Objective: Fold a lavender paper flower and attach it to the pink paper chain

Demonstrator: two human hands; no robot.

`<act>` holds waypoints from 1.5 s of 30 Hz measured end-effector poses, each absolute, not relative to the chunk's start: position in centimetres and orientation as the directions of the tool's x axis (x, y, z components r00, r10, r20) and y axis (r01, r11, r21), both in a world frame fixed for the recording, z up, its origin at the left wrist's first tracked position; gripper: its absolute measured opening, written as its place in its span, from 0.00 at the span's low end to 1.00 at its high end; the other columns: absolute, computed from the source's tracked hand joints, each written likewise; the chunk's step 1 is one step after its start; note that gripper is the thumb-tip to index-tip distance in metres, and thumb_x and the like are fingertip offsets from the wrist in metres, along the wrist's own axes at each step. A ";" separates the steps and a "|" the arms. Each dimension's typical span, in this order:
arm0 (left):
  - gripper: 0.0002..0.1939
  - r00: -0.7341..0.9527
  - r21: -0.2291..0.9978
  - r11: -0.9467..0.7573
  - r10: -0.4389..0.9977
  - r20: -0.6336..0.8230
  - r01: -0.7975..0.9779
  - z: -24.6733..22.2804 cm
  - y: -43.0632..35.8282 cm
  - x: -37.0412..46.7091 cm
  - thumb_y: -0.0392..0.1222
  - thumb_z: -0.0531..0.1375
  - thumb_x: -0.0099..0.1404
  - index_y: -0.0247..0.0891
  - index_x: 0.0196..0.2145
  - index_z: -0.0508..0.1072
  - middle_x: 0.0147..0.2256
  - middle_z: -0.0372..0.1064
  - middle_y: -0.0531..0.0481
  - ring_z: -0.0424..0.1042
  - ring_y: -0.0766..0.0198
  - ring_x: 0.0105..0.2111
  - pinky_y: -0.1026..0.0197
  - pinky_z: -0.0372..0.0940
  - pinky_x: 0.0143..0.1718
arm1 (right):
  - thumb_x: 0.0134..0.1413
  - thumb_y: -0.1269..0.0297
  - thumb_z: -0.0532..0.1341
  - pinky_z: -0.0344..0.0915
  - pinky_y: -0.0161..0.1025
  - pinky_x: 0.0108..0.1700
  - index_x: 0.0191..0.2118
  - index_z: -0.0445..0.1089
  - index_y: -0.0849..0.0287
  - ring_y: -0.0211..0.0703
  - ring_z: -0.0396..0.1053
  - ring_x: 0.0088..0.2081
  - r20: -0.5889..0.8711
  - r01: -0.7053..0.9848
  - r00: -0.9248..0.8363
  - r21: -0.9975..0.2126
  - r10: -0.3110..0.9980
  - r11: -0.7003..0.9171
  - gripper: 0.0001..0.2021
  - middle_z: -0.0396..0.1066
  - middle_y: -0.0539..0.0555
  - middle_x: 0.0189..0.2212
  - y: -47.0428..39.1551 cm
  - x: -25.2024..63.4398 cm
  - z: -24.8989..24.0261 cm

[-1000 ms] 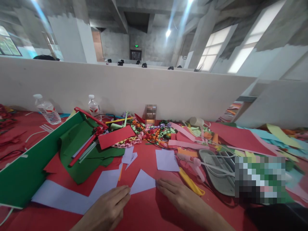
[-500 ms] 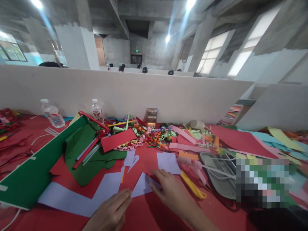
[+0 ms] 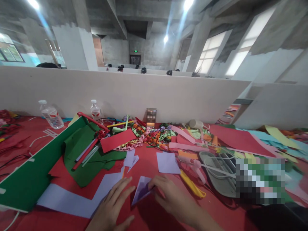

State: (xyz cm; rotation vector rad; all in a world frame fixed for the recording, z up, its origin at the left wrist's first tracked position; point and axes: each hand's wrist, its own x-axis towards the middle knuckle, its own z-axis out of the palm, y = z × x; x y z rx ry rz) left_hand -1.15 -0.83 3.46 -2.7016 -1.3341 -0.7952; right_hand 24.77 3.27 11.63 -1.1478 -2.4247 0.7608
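Note:
A small piece of purple paper (image 3: pixel 141 190) stands partly lifted off the red tabletop, its near edge raised and a fold showing. My right hand (image 3: pixel 168 195) pinches its right side between thumb and fingers. To the left of it, my left hand (image 3: pixel 116 200) is open, thumb apart from the fingers, and appears not to touch the sheet. A flat purple square (image 3: pixel 167 162) lies just beyond my right hand. Under and beside my left wrist is a larger L-shaped purple sheet (image 3: pixel 69 200).
A green board (image 3: pixel 38 170) stands at the left, beside green paper (image 3: pixel 81 173) with coloured sticks. Curled paper scraps (image 3: pixel 151 138) pile up at the back. Two bottles (image 3: pixel 51 115) stand by the white partition (image 3: pixel 120 93). A yellow tool (image 3: pixel 192 184) and a grey tray (image 3: pixel 216 189) lie right.
The small purple paper has gone from lying flat to being lifted and bent by my right hand. My left hand has come off its corner and spread its fingers.

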 end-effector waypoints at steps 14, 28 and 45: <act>0.27 0.791 -0.001 -0.834 0.524 0.317 0.552 4.5 -0.3 0.8 0.51 0.58 0.69 0.35 0.61 0.65 0.57 0.70 0.40 0.67 0.51 0.59 0.51 0.64 0.58 | 0.47 0.77 0.59 0.54 0.50 0.66 0.60 0.64 0.58 0.53 0.64 0.61 0.128 0.634 -0.723 -0.267 0.679 0.726 0.31 0.67 0.59 0.61 -0.1 28.4 7.2; 0.19 0.738 -0.068 -0.797 0.519 0.432 0.600 3.0 -1.5 1.4 0.40 0.55 0.71 0.35 0.57 0.68 0.54 0.74 0.41 0.72 0.54 0.53 0.56 0.67 0.54 | 0.63 0.69 0.58 0.62 0.51 0.58 0.55 0.70 0.55 0.53 0.71 0.52 0.310 0.670 -0.693 -0.058 0.651 0.740 0.16 0.75 0.57 0.53 -1.0 28.1 5.3; 0.22 0.311 0.502 -0.395 0.918 0.246 0.769 5.2 2.7 5.8 0.40 0.59 0.67 0.40 0.57 0.68 0.50 0.76 0.44 0.77 0.54 0.48 0.55 0.74 0.46 | 0.57 0.76 0.54 0.70 0.52 0.52 0.63 0.61 0.51 0.53 0.70 0.53 0.378 0.757 -0.499 -0.247 0.779 0.605 0.28 0.69 0.60 0.56 -0.3 26.9 3.0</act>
